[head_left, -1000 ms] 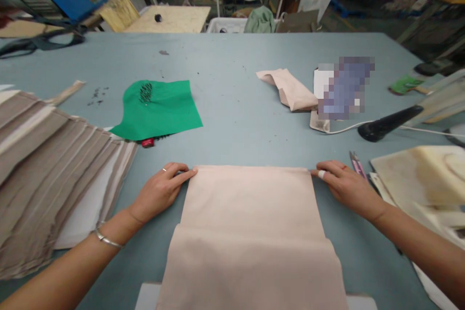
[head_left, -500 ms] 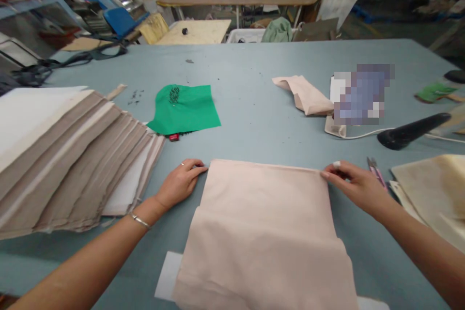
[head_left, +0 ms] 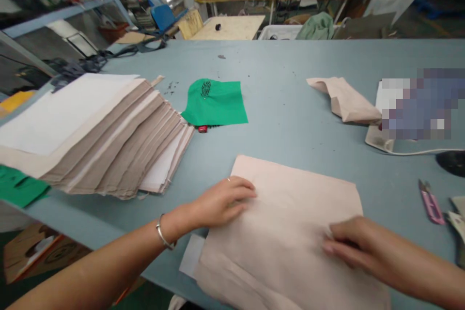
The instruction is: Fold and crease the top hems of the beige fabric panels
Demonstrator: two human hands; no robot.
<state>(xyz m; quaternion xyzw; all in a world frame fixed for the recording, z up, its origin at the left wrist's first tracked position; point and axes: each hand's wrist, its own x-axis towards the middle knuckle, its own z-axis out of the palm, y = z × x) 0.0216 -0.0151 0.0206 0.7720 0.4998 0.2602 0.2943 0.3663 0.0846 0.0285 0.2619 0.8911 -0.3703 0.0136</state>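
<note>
A pale pink piece of cloth [head_left: 286,232] lies on the blue-grey table in front of me, with a white sheet [head_left: 192,255] sticking out from under its left side. My left hand [head_left: 230,201] rests on the cloth near its upper left edge, fingers stretched out flat. Over the right half of the cloth is my right hand [head_left: 350,242], its fingers bent and smeared by motion. Whether those fingers grip any cloth cannot be made out.
To the left stands a fanned stack of beige and white pieces [head_left: 119,140]. Behind the cloth lie a green piece of fabric [head_left: 218,102] and a crumpled pink piece [head_left: 348,101]. Pink-handled thread snips [head_left: 431,203] lie at the right, near a black base [head_left: 452,162] with a white cord.
Both hands have left the cloth's far corners and come nearer, onto its surface. My view has turned left, so the table's things appear farther right. The cloth now lies slightly turned.
</note>
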